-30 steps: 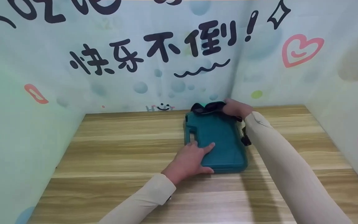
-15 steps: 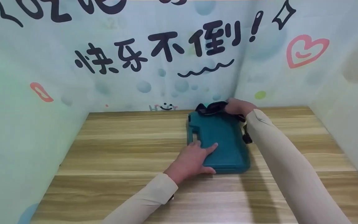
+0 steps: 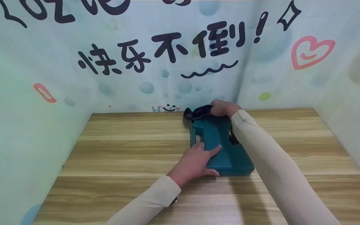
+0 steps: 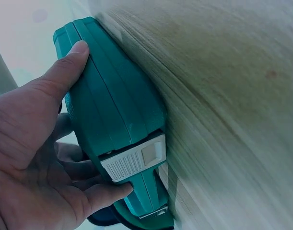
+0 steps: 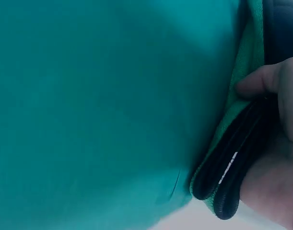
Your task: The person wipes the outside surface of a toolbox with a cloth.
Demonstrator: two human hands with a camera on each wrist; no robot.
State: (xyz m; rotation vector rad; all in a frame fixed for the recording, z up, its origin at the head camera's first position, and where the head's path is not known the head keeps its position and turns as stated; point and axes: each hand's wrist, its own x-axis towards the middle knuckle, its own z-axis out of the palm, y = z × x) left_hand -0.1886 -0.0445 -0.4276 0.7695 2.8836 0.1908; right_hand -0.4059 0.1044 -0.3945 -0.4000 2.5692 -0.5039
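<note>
A teal plastic case (image 3: 230, 156) lies flat on the wooden table (image 3: 120, 150). My left hand (image 3: 198, 159) rests on its near left corner, fingers flat on the lid and thumb along the near edge. In the left wrist view the left hand (image 4: 26, 143) sits against the case (image 4: 117, 110) next to a white latch (image 4: 134, 160). My right hand (image 3: 223, 108) grips a black and green strap bundle (image 3: 195, 113) at the case's far end. In the right wrist view the thumb (image 5: 261, 81) pinches the black strap (image 5: 237, 158) beside the teal lid (image 5: 98, 105).
Printed pale walls (image 3: 27, 125) close in the table on the left, back and right. A black buckle (image 3: 233, 139) on the strap lies on the case beside my right sleeve. Bare wood stretches to the left of the case and along the front edge.
My right hand has drawn the black strap bundle left along the case's far end, and the buckle has shifted left onto the lid. The left hand has stayed on the case.
</note>
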